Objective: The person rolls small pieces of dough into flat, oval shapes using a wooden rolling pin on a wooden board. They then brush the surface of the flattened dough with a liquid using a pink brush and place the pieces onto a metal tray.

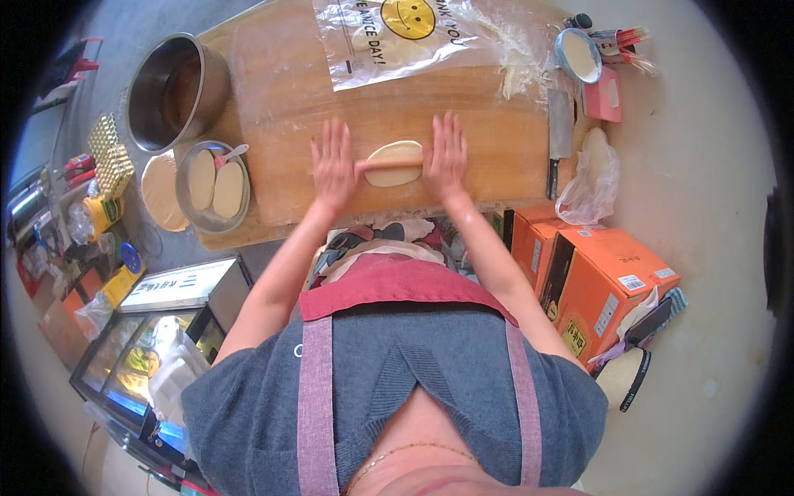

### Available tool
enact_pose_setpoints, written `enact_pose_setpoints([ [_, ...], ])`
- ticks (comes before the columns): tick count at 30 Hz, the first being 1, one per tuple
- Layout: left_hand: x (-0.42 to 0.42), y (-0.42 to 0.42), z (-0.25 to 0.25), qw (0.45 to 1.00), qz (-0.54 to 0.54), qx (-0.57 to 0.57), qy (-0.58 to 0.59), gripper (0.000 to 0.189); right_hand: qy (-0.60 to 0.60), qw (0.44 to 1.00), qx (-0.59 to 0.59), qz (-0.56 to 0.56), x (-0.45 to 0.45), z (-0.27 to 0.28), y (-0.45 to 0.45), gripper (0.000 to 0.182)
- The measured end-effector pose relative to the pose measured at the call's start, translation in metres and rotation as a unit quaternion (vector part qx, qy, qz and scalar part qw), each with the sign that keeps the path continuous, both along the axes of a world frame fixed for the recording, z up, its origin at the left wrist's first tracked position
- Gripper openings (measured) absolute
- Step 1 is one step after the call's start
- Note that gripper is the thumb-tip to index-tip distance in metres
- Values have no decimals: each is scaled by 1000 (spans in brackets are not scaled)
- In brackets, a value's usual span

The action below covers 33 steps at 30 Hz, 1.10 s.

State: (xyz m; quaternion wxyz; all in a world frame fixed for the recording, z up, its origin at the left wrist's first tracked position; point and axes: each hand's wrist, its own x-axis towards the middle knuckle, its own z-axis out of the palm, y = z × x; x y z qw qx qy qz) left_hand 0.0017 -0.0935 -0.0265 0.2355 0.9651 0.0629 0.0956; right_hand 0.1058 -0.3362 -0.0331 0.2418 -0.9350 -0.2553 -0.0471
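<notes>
A small wooden rolling pin (392, 165) lies across a flat oval of dough (397, 178) on the wooden board (384, 118). My left hand (333, 164) rests palm-down on the pin's left end, and my right hand (446, 155) covers its right end. Fingers on both hands are stretched out, pointing away from me. Beyond them, a clear plastic bag (409, 46) with a smiley print covers pale, rounded lumps. Left of my hands, a round metal plate (212, 225) holds two dough ovals (228, 190) and a pink-and-white brush (234, 152).
A deep metal pot (214, 87) stands at the back left. On the right lie a cleaver (559, 127), a bowl of white powder (580, 56), a pink container (605, 96) and a plastic bag (589, 186). Loose flour (521, 68) dusts the board's far right. Orange cartons (614, 273) stand below right.
</notes>
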Motion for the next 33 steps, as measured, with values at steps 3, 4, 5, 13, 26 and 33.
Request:
enact_pose_setpoints([
  [3, -68, -14, 5, 996, -52, -54, 52, 83, 36, 997, -64, 30, -54, 16, -19, 63],
  [4, -79, -17, 7, 992, -56, -78, 76, 84, 53, 995, -85, 23, -65, 20, -19, 64],
  [5, -72, -13, -1, 996, -34, -54, 68, 85, 41, 996, -78, 1, -62, 18, -13, 65],
  [13, -7, 19, -2, 998, -37, 41, 5, 90, 38, 998, -44, -11, -38, 14, 6, 69],
  [26, 20, 4, 4, 984, -163, 59, 28, 95, 37, 996, -24, -74, -47, 2, -27, 60],
  [33, 87, -5, 5, 996, -75, 21, -47, 89, -8, 985, 14, -170, -5, 3, -13, 58],
])
